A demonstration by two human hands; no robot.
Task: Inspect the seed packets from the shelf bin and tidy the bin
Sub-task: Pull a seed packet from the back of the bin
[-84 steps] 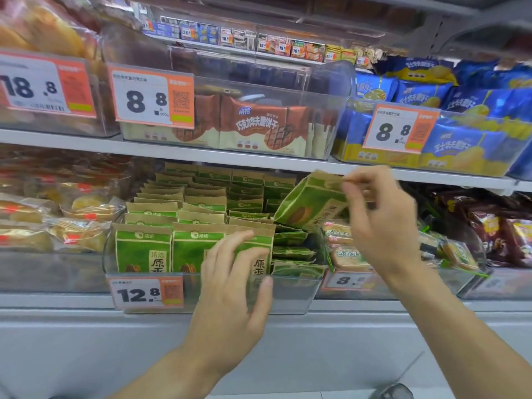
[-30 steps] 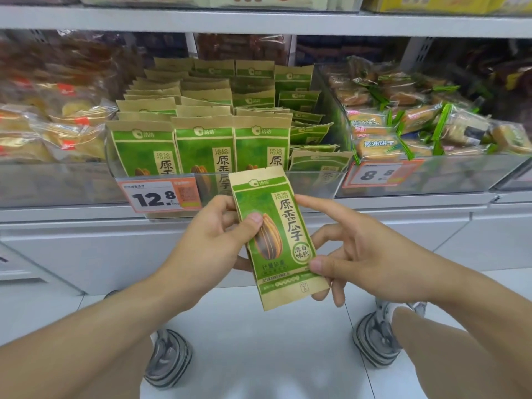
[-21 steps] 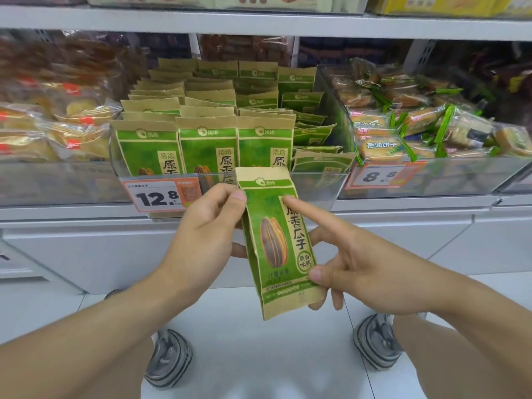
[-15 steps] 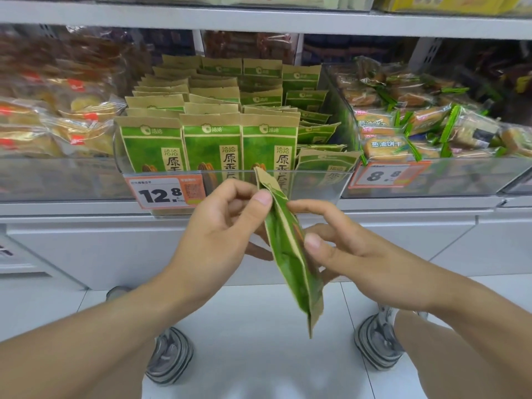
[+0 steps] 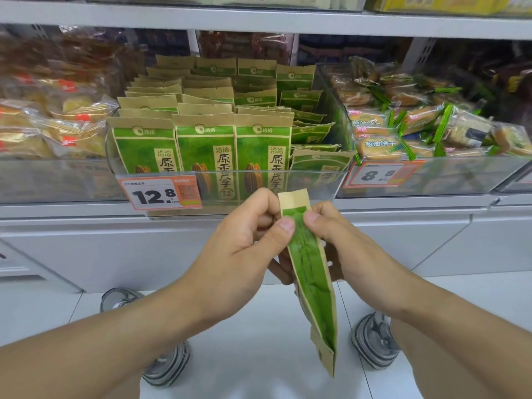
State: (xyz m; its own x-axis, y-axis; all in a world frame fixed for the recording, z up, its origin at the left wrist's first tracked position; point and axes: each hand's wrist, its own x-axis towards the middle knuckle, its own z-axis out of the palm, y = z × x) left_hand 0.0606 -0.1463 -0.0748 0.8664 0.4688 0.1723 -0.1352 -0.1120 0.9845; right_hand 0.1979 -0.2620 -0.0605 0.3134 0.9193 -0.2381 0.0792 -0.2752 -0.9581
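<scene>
A green and tan seed packet (image 5: 312,277) hangs edge-on in front of the shelf, its narrow green side facing me. My left hand (image 5: 244,246) pinches its upper part from the left. From the right, my right hand (image 5: 339,243) pinches the same spot, thumb on the green side. Behind them a clear shelf bin (image 5: 313,182) holds several matching seed packets (image 5: 204,145), upright in rows at the left and lying flat in a loose pile at the right (image 5: 313,133).
A 12.8 price tag (image 5: 159,194) is clipped to the bin front. A clear bin of green-wrapped biscuits (image 5: 403,125) stands to the right and bagged pastries (image 5: 54,125) to the left. The upper shelf edge (image 5: 259,21) runs overhead. White floor and my shoes lie below.
I took the packet out of the bin and brought it down before me. It has turned from front-facing to edge-on, and both hands have shifted up to pinch near its top.
</scene>
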